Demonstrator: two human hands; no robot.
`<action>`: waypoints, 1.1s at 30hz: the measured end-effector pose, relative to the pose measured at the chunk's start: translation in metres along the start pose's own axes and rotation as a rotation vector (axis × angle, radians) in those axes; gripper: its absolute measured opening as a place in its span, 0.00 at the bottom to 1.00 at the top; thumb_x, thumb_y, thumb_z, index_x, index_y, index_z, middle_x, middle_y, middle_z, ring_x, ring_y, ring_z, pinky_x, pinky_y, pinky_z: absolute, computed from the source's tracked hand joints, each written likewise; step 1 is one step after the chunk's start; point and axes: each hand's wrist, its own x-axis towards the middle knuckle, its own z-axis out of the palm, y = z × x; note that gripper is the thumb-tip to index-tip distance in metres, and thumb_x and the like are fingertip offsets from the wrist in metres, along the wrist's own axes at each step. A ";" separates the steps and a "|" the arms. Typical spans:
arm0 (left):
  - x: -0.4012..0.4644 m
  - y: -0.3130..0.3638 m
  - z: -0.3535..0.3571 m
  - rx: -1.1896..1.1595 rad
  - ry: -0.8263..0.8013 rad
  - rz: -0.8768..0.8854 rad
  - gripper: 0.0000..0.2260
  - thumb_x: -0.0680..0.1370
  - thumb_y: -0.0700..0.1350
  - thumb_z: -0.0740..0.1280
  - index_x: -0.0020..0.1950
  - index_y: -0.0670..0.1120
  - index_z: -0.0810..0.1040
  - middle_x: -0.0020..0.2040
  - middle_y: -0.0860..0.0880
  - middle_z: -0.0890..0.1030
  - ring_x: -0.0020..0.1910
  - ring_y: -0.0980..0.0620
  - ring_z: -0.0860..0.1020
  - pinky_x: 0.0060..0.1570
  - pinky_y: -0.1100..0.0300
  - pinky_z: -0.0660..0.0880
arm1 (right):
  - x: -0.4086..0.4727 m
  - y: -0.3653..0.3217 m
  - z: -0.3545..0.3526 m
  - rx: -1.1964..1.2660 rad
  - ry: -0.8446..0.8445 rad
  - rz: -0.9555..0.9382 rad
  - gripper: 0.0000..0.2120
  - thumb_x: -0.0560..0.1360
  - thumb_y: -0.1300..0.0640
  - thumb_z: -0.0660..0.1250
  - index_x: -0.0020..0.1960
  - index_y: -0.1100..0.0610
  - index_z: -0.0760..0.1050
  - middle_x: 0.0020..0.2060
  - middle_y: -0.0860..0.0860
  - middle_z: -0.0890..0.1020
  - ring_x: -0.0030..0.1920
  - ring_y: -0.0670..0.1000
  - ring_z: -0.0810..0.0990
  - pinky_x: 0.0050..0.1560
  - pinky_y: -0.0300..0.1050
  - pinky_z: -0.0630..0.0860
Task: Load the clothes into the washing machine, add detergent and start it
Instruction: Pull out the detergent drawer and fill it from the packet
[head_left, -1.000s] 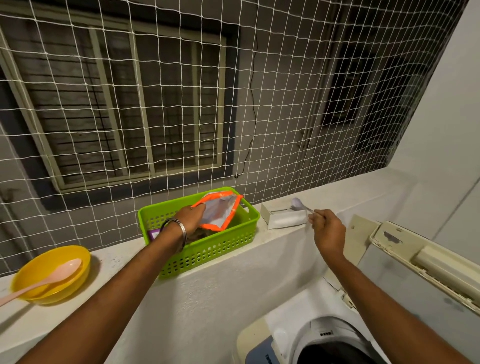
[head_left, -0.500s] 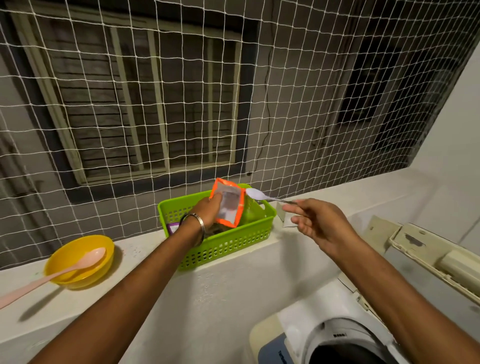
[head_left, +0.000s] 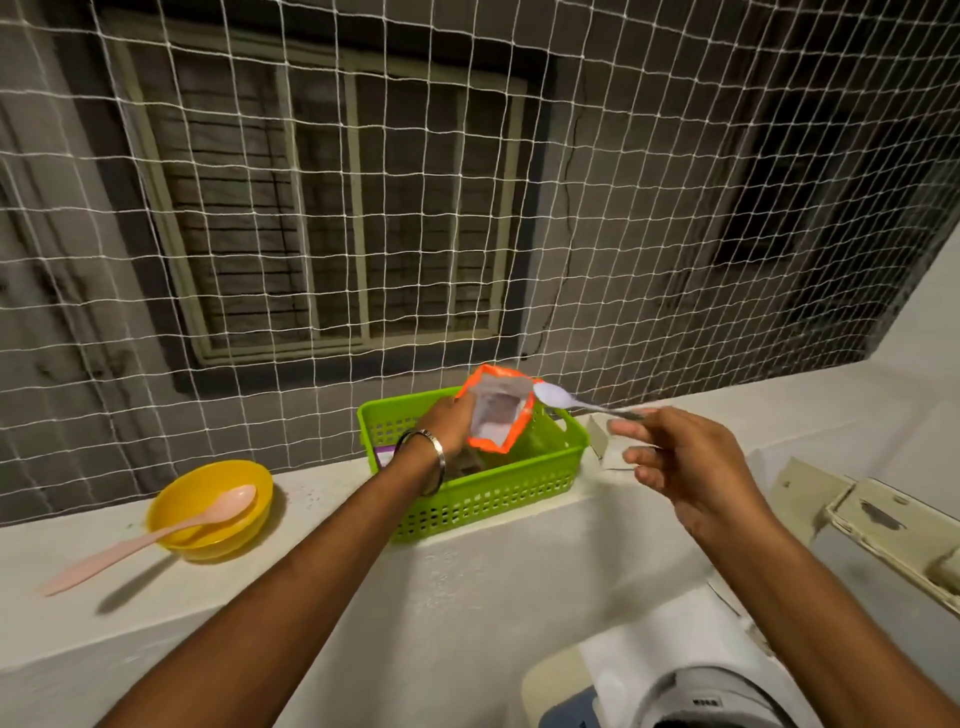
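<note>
I see a big white net (head_left: 623, 208) stretched across the back, and behind it a window (head_left: 332, 208) with bars. Below the net runs a long white ledge (head_left: 332, 499). Down in the bottom right corner is the top of the washing machine (head_left: 717, 696), and its cream lid (head_left: 893, 525) stands open on the right. A green basket (head_left: 498, 493) sits on the ledge in the middle. A yellow bowl (head_left: 208, 509) sits on the ledge to the left, well apart from the basket, with a pink spoon (head_left: 156, 535) lying in it and sticking out over the rim. The left hand (head_left: 447, 426) reaches into the basket and grips the side of the detergent pouch (head_left: 498, 410), which has orange edges and stands open at the top. The right hand (head_left: 685, 457) pinches the handle of a small white spoon (head_left: 566, 400), with the other fingers spread loose. The bowl of that spoon is right at the top edge of the pouch. A shiny bangle (head_left: 426, 457) is on the left wrist
</note>
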 end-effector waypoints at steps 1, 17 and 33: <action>0.001 -0.001 0.001 0.015 -0.006 0.003 0.24 0.78 0.57 0.54 0.53 0.40 0.81 0.55 0.37 0.82 0.54 0.39 0.79 0.47 0.53 0.71 | -0.004 0.000 -0.003 0.004 0.001 0.000 0.08 0.76 0.64 0.60 0.47 0.62 0.78 0.38 0.56 0.86 0.25 0.47 0.76 0.24 0.35 0.71; 0.024 -0.018 0.014 -0.229 -0.071 -0.048 0.17 0.71 0.59 0.63 0.39 0.49 0.86 0.50 0.40 0.85 0.51 0.39 0.83 0.58 0.36 0.75 | 0.043 0.042 0.082 -1.364 -0.067 -0.776 0.12 0.77 0.52 0.63 0.58 0.47 0.80 0.48 0.56 0.85 0.51 0.62 0.81 0.45 0.50 0.76; 0.014 -0.012 0.018 -0.093 -0.111 0.042 0.18 0.66 0.58 0.56 0.37 0.46 0.77 0.45 0.38 0.82 0.44 0.46 0.77 0.45 0.53 0.71 | 0.057 0.077 0.106 -1.312 -0.078 -0.790 0.08 0.75 0.52 0.65 0.52 0.50 0.79 0.46 0.53 0.84 0.48 0.59 0.82 0.37 0.44 0.65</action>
